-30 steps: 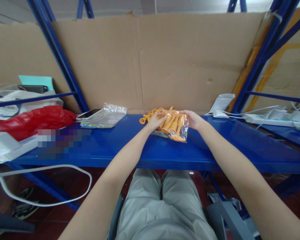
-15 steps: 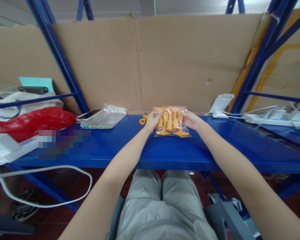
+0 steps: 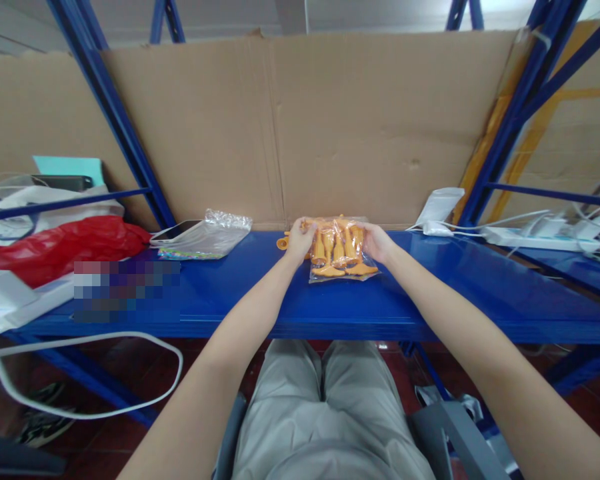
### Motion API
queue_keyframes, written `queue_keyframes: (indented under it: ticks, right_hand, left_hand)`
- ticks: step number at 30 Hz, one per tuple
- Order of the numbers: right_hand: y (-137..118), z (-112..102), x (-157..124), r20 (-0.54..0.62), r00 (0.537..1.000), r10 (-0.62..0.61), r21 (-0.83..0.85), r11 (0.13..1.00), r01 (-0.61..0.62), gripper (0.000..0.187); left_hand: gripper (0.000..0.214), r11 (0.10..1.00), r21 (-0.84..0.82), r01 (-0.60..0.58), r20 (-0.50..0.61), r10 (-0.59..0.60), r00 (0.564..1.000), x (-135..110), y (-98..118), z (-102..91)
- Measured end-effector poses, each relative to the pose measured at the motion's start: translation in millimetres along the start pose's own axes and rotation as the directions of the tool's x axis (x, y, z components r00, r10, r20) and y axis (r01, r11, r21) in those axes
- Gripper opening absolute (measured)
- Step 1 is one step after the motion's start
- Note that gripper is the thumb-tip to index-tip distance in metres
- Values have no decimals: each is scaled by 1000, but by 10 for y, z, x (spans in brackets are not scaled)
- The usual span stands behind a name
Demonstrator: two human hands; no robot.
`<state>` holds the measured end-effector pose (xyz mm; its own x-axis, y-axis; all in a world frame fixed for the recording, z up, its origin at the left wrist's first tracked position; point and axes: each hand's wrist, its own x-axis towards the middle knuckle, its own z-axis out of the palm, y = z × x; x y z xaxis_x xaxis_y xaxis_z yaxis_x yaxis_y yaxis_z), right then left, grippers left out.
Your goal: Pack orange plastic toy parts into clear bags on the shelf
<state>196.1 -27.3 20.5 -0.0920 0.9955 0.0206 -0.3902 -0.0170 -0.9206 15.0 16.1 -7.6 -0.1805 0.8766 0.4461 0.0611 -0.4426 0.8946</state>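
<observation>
A clear plastic bag holds several orange plastic pieces with round stems and flared ends. It is at the back of the blue table, in front of the cardboard. My left hand is closed on the bag's left edge, near its top. On the right edge, my right hand grips the bag, its fingers partly hidden behind the plastic. Beside my left hand lies another orange piece with a round open end, outside the bag and partly covered by the hand.
Clear plastic packaging and a phone lie left of the bag. Further left are a red plastic bag and a white cable looping over the table edge. A white power strip is at the right. Cardboard stands behind.
The bag has tilted, its lower edge coming a little nearer to me, so the orange pieces show more plainly. Both hands keep hold of its sides, shifted slightly left.
</observation>
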Motion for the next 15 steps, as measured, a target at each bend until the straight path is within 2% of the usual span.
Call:
queue_keyframes:
  ticks: [4,6,8,15]
  right_hand:
    - [70,-52,81,-14,995,-100,-23,995,100,12]
    - [103,-85,129,-86,980,-179,-26,984,177,7]
    - [124,-113,166,-162,958,-238,-41,971,235,12]
    - [117,-156,202,-255,930,-263,-126,963,238,19]
  left_hand:
    - [13,999,-40,23,5,-23,1000,-7,19,-18]
    - [11,998,-61,-2,12,2,1000,7,7,-31]
    - [11,998,-60,-22,21,23,1000,30,-18,-43]
    - [14,991,51,-120,-78,123,989,95,-83,-45]
